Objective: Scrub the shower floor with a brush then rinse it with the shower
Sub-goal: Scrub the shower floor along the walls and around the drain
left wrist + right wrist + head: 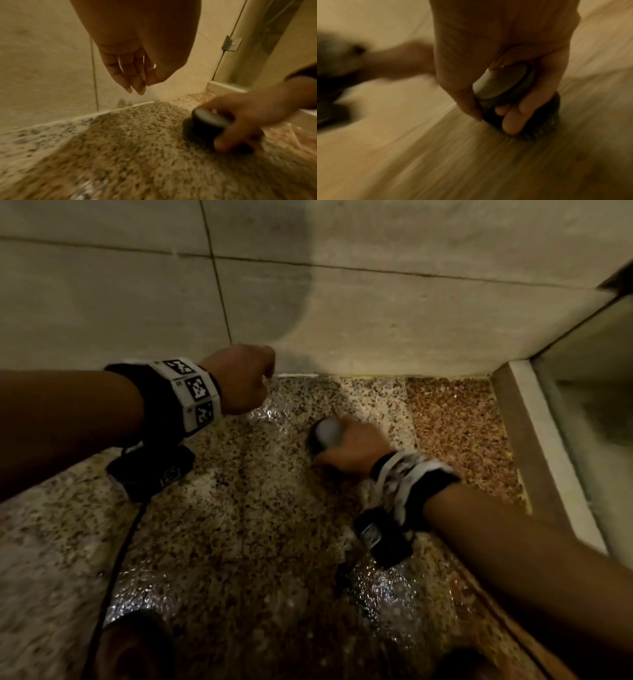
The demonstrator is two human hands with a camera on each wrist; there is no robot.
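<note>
one brush point(323, 436) under right hand point(352, 451)

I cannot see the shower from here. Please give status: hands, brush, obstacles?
Right hand grips brush, bristles on wet floor near wall. Left hand open, holds nothing, above floor. Nothing blocks brush.

Beige tiled wall point(376, 313) ahead of me is showing thin dark grout lines, and a soft shadow is falling across it. Speckled granite-pattern floor point(246, 508) is glistening wet in patches under dim, warm light. At my right a pale raised curb point(548, 446) is carrying a glass panel point(596, 364), with a metal bracket point(231, 44) fixing it to the wall.
</note>
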